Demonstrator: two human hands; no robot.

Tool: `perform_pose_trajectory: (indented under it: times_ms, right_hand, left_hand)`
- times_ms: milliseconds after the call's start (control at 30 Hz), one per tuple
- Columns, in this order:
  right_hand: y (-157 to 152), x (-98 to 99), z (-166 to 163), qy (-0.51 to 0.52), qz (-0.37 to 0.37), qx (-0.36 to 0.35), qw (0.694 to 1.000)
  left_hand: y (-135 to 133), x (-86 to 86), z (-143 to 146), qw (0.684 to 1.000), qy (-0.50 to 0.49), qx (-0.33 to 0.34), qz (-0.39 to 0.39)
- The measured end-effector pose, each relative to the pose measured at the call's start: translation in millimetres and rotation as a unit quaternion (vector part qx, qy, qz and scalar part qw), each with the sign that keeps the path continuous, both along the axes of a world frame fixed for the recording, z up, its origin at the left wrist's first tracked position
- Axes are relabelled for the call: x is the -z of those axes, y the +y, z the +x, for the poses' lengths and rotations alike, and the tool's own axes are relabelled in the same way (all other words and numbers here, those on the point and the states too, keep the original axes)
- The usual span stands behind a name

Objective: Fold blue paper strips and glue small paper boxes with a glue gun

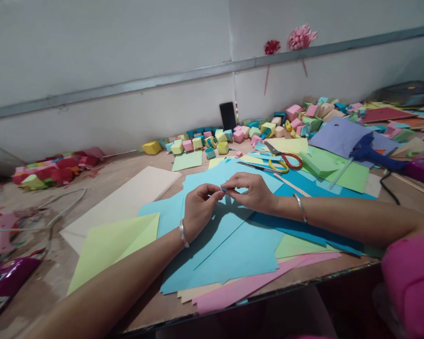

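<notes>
My left hand (201,210) and my right hand (251,192) meet fingertip to fingertip above light blue paper sheets (233,252). Both are closed in a pinch on one small piece of light blue paper (224,189), mostly covered by the fingers. Its exact shape is too small to make out. Past my right hand lie scissors (286,160) with red and yellow handles. A yellow-green sheet (118,242) and a cream sheet (127,200) are spread to the left of my left hand.
Small coloured paper boxes (198,142) line the wall, with a dark phone (228,116) upright among them. A blue glue gun (371,153) rests at the right on papers. A white cable (61,212) and a purple power strip (12,282) lie at the left. The table's front edge (261,296) is near.
</notes>
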State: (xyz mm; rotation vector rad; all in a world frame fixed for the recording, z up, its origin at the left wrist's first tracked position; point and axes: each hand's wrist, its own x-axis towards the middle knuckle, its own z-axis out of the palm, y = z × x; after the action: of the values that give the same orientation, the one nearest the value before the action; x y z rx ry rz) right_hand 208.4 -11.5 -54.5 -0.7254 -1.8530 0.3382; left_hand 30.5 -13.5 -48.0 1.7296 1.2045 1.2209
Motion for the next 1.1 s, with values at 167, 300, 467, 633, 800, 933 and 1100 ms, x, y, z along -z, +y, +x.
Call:
perform_pose_trajectory:
  times_ms: [167,300,467,633,800,933,1100]
  right_hand:
    - [1.6,1.9,0.3,0.021,0.007,-0.012,1.000]
    - [4.2,4.7,1.3,0.033,0.001,-0.014,0.999]
    - [5.0,5.4,1.1,0.045,-0.025,-0.016,0.999]
    - [4.3,4.9,0.6,0.046,-0.039,-0.009,0.998]
    - [3.0,4.2,0.7,0.031,-0.022,-0.002,0.999]
    - [2.4,3.5,0.7,0.016,-0.011,0.001,1.000]
    - [2.1,2.5,1.0,0.011,-0.002,-0.005,1.000]
  left_hand:
    - [0.2,1.4,-0.3,1.000,-0.004,-0.001,0.001]
    - [2.2,3.2,-1.0,1.000,-0.013,0.001,-0.004]
    - [1.9,3.2,-1.3,1.000,-0.008,0.008,0.011]
    - [1.8,2.4,-2.3,0.995,0.018,0.007,0.102]
    - [0.8,1.4,-3.1,0.975,0.076,0.013,0.210]
    - [-1.2,0.6,-2.5,0.962,0.101,0.017,0.254]
    - [-1.0,-0.4,-2.3,0.960,0.125,0.011,0.249]
